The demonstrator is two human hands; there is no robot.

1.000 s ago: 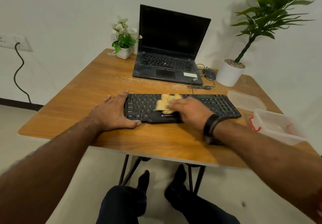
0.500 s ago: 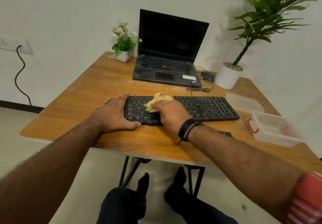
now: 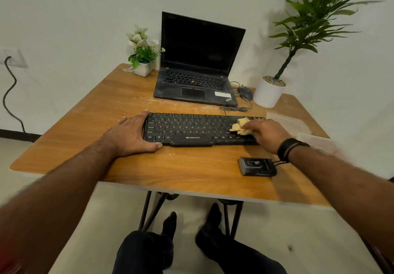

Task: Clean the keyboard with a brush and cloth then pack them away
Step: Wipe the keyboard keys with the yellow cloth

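Observation:
A black keyboard (image 3: 191,129) lies across the middle of the wooden table (image 3: 106,107). My left hand (image 3: 130,134) rests flat against its left end, fingers spread, thumb along the front edge. My right hand (image 3: 265,134) presses a crumpled yellow cloth (image 3: 239,127) onto the keys at the keyboard's right end. A small black device with a cord loop (image 3: 257,166), possibly the brush, lies near the front edge, just under my right wrist.
An open black laptop (image 3: 198,81) stands behind the keyboard, with a mouse (image 3: 245,93) and cable to its right. A small flower pot (image 3: 142,68) and a tall potted plant (image 3: 269,91) sit at the back. Clear plastic containers (image 3: 298,124) lie at the right edge.
My right hand has swept the cloth from the keyboard's left-middle to its right end. My left hand has stayed at the left end. The view has shifted slightly.

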